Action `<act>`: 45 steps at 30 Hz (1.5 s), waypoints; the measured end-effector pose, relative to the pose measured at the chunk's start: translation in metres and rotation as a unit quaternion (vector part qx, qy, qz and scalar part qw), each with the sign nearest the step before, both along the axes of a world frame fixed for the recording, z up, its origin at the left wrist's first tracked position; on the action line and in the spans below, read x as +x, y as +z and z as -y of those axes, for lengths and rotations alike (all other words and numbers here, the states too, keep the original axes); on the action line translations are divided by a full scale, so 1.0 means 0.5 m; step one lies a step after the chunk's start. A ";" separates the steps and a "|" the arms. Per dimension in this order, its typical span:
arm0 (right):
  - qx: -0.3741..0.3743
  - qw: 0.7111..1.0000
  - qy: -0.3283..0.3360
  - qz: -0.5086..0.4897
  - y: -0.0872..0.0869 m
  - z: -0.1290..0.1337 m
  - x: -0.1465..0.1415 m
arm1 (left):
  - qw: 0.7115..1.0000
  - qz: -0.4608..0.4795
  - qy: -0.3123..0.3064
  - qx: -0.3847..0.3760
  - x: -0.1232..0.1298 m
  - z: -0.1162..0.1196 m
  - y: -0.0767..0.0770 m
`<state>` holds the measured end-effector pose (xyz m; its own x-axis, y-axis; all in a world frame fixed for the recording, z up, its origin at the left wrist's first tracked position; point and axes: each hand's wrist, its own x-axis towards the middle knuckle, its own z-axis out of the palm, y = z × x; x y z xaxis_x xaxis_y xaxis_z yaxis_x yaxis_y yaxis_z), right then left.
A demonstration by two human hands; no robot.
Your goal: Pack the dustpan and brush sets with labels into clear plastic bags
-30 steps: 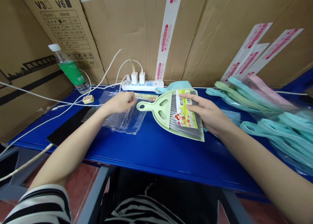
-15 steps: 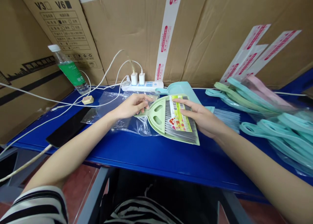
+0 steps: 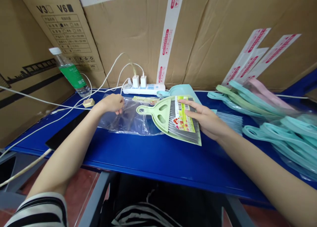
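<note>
My right hand (image 3: 206, 119) grips the wide end of a light green dustpan (image 3: 160, 116) and the small brush (image 3: 182, 123) nested in it. Its fingers lie over the yellow-and-white paper label (image 3: 184, 116) around the grey bristles. The set's looped handle points left, free of any hand. To the left, my left hand (image 3: 113, 104) is closed with fingers curled at the end of a clear plastic bag (image 3: 131, 123). The bag lies crumpled on the blue table, partly beneath the green set. The left fingertips are partly hidden.
Behind the set lie a light blue dustpan (image 3: 183, 90) and blue brush bristles (image 3: 230, 121). Bagged blue, green and pink sets (image 3: 284, 134) are piled right. A power strip (image 3: 148, 88), cables, a bottle (image 3: 74, 76) and a black phone (image 3: 64, 131) stand or lie left and behind. Cardboard boxes (image 3: 138, 32) wall the back.
My left hand has left the green handle and moved left to the plastic bag's end. The bag's left part has shifted. My right hand stays on the green set.
</note>
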<state>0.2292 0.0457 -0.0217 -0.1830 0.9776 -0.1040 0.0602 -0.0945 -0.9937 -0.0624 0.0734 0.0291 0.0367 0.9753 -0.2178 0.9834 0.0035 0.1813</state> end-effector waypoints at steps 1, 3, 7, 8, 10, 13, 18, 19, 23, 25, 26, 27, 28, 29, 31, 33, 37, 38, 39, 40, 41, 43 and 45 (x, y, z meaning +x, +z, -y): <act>0.001 1.000 0.000 -0.001 0.000 0.000 0.001 | 1.000 0.020 -0.002 -0.017 0.001 0.000 -0.002; 0.004 1.000 0.001 -0.002 0.000 0.001 0.002 | 0.996 0.082 -0.003 -0.040 0.003 0.001 -0.006; 0.007 1.000 0.012 -0.005 -0.002 0.000 0.002 | 0.974 0.218 -0.043 -0.039 0.006 0.003 -0.015; 0.005 1.000 0.013 -0.008 -0.003 0.000 0.001 | 0.969 0.239 -0.056 -0.039 0.007 0.004 -0.017; -0.003 1.000 0.012 -0.012 -0.005 0.000 0.000 | 0.961 0.266 -0.068 -0.042 0.010 0.004 -0.019; -0.017 1.000 0.016 -0.013 -0.006 0.000 0.001 | 0.956 0.285 -0.058 -0.038 0.015 0.003 -0.023; -0.023 0.999 0.032 -0.002 -0.010 -0.002 0.007 | 0.950 0.304 -0.052 -0.040 0.015 -0.005 -0.037; -0.027 0.999 0.033 -0.002 -0.010 -0.003 0.007 | 0.950 0.304 -0.056 -0.040 0.014 -0.007 -0.040; -0.028 0.998 0.060 -0.013 -0.014 -0.005 0.007 | 0.953 0.296 -0.054 -0.032 0.010 -0.010 -0.045; -0.025 0.997 0.068 -0.015 -0.015 -0.005 0.006 | 0.953 0.298 -0.052 -0.029 0.009 -0.012 -0.046; -0.027 0.997 0.067 -0.015 -0.016 -0.005 0.007 | 0.952 0.301 -0.051 -0.028 0.009 -0.013 -0.048; -0.029 0.997 0.066 -0.015 -0.017 -0.005 0.007 | 0.951 0.305 -0.051 -0.027 0.008 -0.015 -0.049; -0.031 0.997 0.066 -0.015 -0.018 -0.005 0.008 | 0.950 0.308 -0.051 -0.026 0.008 -0.016 -0.051; -0.030 0.997 0.070 -0.015 -0.020 -0.006 0.009 | 0.949 0.309 -0.053 -0.023 0.009 -0.017 -0.053; -0.017 0.996 0.089 -0.018 -0.024 -0.007 0.010 | 0.952 0.299 -0.057 -0.010 0.011 -0.018 -0.057; 0.000 0.994 0.108 -0.019 -0.028 -0.009 0.011 | 0.960 0.273 -0.057 0.009 0.016 -0.016 -0.060; 0.014 0.994 0.107 -0.005 -0.034 -0.009 0.006 | 0.979 0.193 -0.050 0.039 0.031 -0.005 -0.055; 0.018 0.995 0.101 0.000 -0.034 -0.008 0.003 | 0.982 0.176 -0.048 0.044 0.034 -0.003 -0.052; 0.023 0.995 0.093 0.004 -0.034 -0.008 0.001 | 0.984 0.162 -0.045 0.049 0.037 0.000 -0.050; 0.029 0.996 0.086 0.008 -0.035 -0.008 -0.002 | 0.986 0.151 -0.043 0.056 0.039 0.002 -0.048; 0.037 0.996 0.080 0.013 -0.035 -0.007 -0.004 | 0.987 0.142 -0.041 0.064 0.041 0.003 -0.046; 0.051 0.996 0.073 0.027 -0.036 -0.007 -0.006 | 0.988 0.123 -0.039 0.082 0.042 0.005 -0.044; 0.059 0.995 0.072 0.043 -0.038 -0.007 -0.007 | 0.989 0.102 -0.038 0.101 0.042 0.006 -0.043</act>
<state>0.2256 0.0494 -0.0406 -0.3176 0.9481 -0.0121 0.1500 0.0376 -0.9880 -0.0413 0.0702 0.0074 0.1345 0.9909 0.0007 0.9222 -0.1254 0.3659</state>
